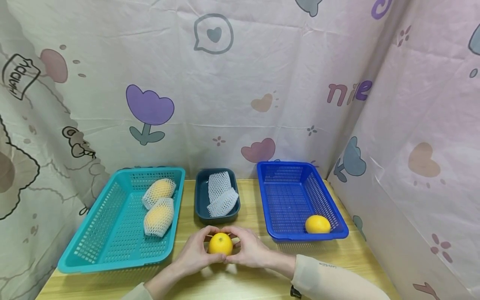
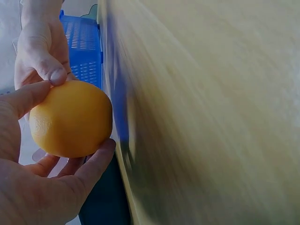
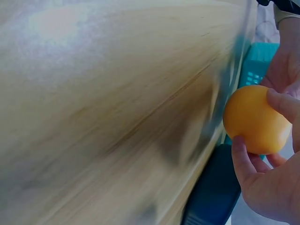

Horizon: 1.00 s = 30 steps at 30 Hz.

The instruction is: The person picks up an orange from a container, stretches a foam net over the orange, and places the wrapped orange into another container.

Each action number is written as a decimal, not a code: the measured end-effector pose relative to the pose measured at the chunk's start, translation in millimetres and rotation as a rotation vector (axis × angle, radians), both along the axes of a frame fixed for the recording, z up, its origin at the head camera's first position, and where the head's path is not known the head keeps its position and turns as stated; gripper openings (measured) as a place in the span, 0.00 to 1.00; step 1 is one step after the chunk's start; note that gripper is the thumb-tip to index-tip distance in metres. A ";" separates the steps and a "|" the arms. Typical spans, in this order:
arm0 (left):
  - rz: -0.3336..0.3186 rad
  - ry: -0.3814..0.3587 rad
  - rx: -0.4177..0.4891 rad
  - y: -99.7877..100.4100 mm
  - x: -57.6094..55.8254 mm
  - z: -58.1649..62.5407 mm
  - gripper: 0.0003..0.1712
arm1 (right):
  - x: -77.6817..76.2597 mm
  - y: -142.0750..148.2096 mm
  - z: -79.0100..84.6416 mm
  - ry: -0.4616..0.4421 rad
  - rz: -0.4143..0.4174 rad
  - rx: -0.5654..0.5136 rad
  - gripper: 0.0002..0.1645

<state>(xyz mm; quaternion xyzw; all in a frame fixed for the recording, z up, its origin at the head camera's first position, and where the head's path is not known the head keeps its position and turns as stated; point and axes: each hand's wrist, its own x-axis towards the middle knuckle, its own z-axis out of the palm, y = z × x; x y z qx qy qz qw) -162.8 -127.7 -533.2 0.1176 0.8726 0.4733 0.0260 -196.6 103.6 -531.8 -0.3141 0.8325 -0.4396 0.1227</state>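
Note:
Low over the front of the wooden table, an orange (image 1: 220, 244) is held between both hands, its stem end turned toward the head camera. My left hand (image 1: 196, 253) grips its left side, the thumb on the near side and the fingers curled round behind. From the other side my right hand (image 1: 250, 248) holds it the same way, and the two thumb tips nearly meet in front. Bare peel shows in the left wrist view, where the orange (image 2: 72, 119) has no net on it. Just behind the hands stands a small dark tray (image 1: 202, 192) with white foam nets (image 1: 225, 203).
To the left is a turquoise basket (image 1: 116, 225) with two net-wrapped yellow fruits (image 1: 159, 217) along its right side. A blue basket (image 1: 286, 200) stands at the right, another orange (image 1: 318, 224) in its near right corner. A printed curtain (image 1: 225, 91) hangs behind the table.

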 end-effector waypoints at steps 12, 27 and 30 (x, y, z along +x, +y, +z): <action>-0.028 -0.015 -0.003 -0.4 2.6 -1.9 0.38 | -0.1 0.9 -3.1 0.065 0.032 0.020 0.46; -0.072 -0.014 -0.129 -4.9 7.7 11.8 0.43 | -2.1 -2.8 -6.9 0.154 0.086 0.065 0.46; -0.066 0.000 -0.181 -5.0 10.3 15.7 0.45 | -2.6 -3.6 -7.6 0.160 0.089 0.071 0.46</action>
